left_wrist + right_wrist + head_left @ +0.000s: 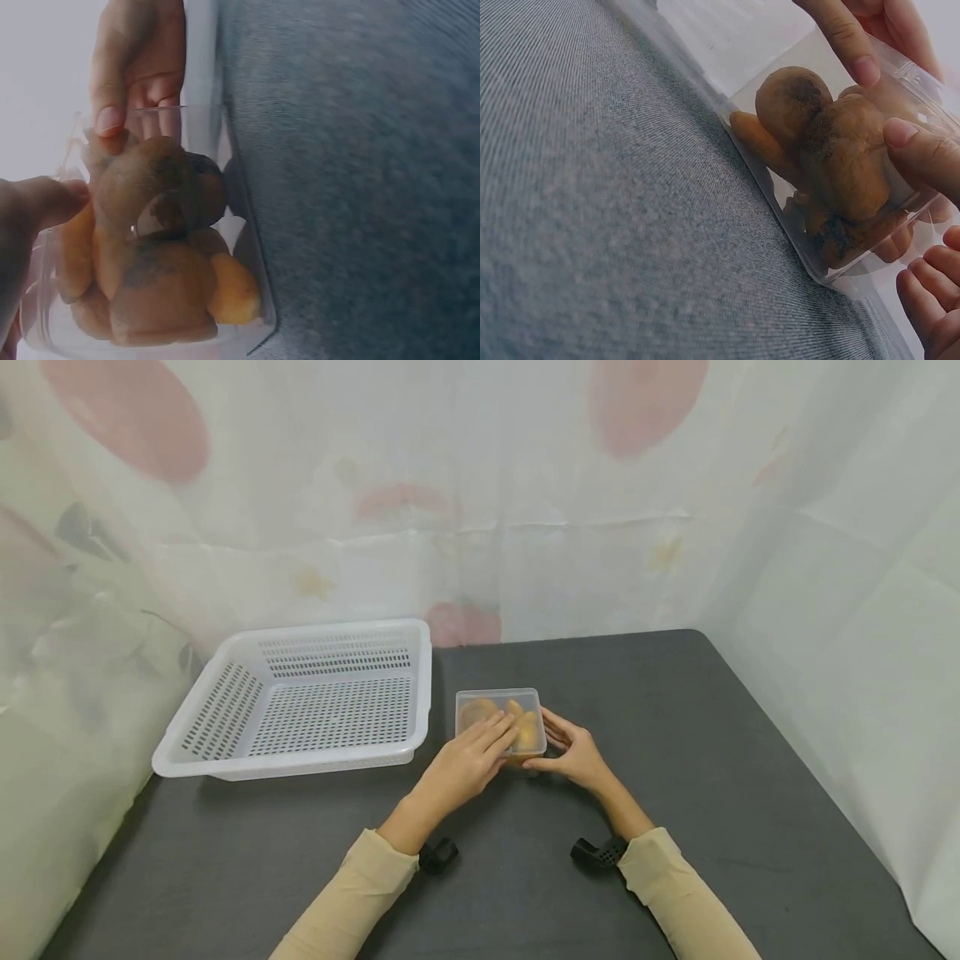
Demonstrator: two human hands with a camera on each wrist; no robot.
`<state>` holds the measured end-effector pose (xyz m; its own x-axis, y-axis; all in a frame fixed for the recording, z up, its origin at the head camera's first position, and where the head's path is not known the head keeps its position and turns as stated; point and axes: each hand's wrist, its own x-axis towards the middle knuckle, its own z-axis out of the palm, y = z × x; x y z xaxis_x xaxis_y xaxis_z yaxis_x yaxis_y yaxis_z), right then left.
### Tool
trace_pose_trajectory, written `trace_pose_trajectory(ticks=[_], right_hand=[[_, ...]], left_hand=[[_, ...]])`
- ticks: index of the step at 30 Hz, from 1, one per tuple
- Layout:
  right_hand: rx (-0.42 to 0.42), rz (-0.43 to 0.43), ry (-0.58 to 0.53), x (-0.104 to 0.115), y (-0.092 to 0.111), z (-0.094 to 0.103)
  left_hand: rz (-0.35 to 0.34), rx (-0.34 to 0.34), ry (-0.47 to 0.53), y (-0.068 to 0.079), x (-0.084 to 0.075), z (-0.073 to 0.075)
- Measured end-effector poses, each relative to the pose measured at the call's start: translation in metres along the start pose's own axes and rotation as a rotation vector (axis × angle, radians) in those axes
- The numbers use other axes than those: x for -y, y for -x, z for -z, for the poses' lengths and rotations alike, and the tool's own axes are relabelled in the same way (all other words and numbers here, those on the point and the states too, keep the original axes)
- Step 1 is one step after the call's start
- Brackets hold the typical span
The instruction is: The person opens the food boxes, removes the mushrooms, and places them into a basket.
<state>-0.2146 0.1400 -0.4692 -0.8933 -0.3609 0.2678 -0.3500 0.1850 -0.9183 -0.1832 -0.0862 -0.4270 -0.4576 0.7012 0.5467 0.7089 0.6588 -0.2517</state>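
A clear plastic food container (529,720) with a see-through lid rests on the dark table in the head view. Inside are several rounded brown and orange-yellow pieces (161,289), some with dark patches. My left hand (467,762) lies over the left part of the lid with its fingers extended, and its thumb (52,201) is at the front upper edge. At the right front corner, my right hand (576,755) grips the container, thumb (930,156) on the front and fingers along the right side.
A white perforated plastic basket (420,693) stands left of the container, with nothing in it. The dark table (712,793) extends to the right and front. Pale patterned curtains (555,568) hang at the back and sides.
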Motion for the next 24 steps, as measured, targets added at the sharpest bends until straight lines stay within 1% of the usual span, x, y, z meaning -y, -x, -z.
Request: trace_pose_trajectory(ticks=[7, 11, 16, 18, 24], right_hand=[[-0.003, 0.012, -0.01, 0.0011, -0.0008, 0.0007], [-0.001, 0.019, -0.011, 0.0037, -0.0013, -0.0002], [0.011, 0.007, 0.002, 0.0065, -0.0008, -0.002], [0.011, 0.009, 0.007, 0.007, -0.0004, -0.0024], [0.011, 0.013, 0.019, 0.0062, 0.0001, -0.0038]], left_hand=[[-0.054, -0.003, -0.087, -0.0006, -0.001, -0.0003], [-0.096, 0.03, -0.15, -0.0014, 0.0001, 0.0018], [-0.147, 0.071, -0.218, -0.0031, -0.0008, 0.0062], [-0.16, 0.07, -0.238, -0.0042, -0.0019, 0.0069], [-0.174, 0.048, -0.263, -0.0048, -0.0036, 0.0029]])
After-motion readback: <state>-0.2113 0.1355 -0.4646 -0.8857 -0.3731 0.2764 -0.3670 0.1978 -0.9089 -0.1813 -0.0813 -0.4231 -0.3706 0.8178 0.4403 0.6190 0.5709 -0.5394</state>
